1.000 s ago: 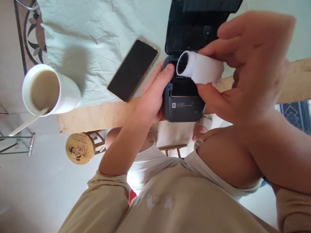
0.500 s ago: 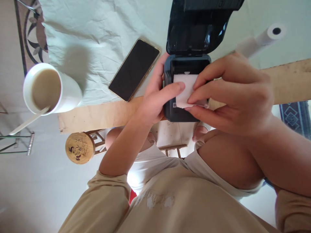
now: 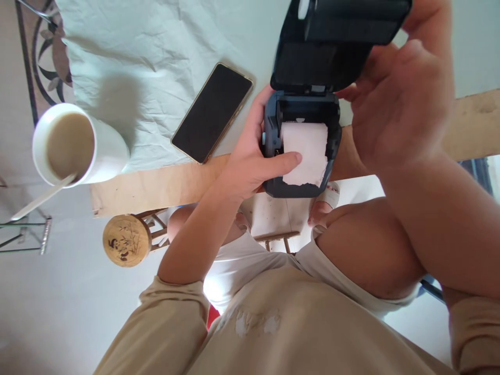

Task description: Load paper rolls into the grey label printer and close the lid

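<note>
A small dark portable receipt printer point(image 3: 269, 179) is held over the wooden table edge, its black lid point(image 3: 312, 62) swung up. White paper point(image 3: 307, 140) with a torn lower edge lies in its compartment. My left hand point(image 3: 250, 161) is closed around the printer's left side, with the thumb pressing on the paper. At the right of the raised lid, my right hand point(image 3: 402, 99) has its fingers curled around the lid's edge; some fingertips are hidden behind it.
Left of the printer, a phone point(image 3: 213, 112) lies on the pale cloth point(image 3: 156, 31). A white mug point(image 3: 111, 151) with a drink and a spoon point(image 3: 42, 198) stands at the table's left end. A round wooden stool point(image 3: 127, 240) is below the wooden table edge point(image 3: 156, 187).
My right hand has let go of the paper and moved up to the lid. The lid has shifted slightly. My left hand still holds the printer. The paper roll at upper right is now hidden.
</note>
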`<state>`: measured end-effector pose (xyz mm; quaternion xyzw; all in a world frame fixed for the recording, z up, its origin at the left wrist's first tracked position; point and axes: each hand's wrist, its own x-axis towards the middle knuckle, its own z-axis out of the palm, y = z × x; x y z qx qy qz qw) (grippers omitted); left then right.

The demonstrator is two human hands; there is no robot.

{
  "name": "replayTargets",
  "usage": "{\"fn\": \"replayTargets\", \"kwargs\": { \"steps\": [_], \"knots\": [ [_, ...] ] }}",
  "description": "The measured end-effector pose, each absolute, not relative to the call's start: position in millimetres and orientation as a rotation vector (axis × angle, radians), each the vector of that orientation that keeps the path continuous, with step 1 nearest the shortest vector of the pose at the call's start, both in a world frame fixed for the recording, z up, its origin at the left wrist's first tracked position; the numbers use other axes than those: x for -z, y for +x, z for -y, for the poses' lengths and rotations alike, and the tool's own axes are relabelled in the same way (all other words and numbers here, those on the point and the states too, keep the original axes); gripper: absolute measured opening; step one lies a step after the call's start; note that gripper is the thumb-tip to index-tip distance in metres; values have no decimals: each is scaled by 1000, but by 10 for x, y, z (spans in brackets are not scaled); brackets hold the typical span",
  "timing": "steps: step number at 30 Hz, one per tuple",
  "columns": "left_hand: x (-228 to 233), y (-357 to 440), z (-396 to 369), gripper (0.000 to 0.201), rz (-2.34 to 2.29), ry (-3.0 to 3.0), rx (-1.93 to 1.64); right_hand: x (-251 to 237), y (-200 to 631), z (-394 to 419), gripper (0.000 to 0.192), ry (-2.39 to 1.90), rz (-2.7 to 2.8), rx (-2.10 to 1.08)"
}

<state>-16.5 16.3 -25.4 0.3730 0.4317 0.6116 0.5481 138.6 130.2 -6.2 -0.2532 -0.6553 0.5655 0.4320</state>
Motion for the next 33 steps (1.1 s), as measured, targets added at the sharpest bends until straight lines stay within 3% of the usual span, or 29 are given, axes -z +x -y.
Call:
{"fn": "replayTargets", "kwargs": {
  "steps": [3, 7, 19, 23, 28, 33],
  "knots": [
    [227, -145, -152, 88, -1037, 836, -1445, 63, 1346, -1225, 43, -496, 1504, -1573],
    [160, -96, -130, 85, -1044, 776, -1466, 86, 1325, -1133, 50, -479, 1452, -1688],
    [14, -63, -78, 92, -1065, 739, -1450, 76, 1470, -1181, 51, -498, 2097, -1365],
    [-74, 6, -73, 76, -1104, 668, -1456, 81, 1477, -1201, 55, -546, 2144, -1354],
    [-53, 22, -82, 51, -1123, 621, -1464, 90, 1485, -1220, 47, -521, 2221, -1249],
    [-23, -23, -74, 43, -1067, 605, -1446, 101, 1499, -1198, 45, -566, 2278, -1128]
  ]
}}
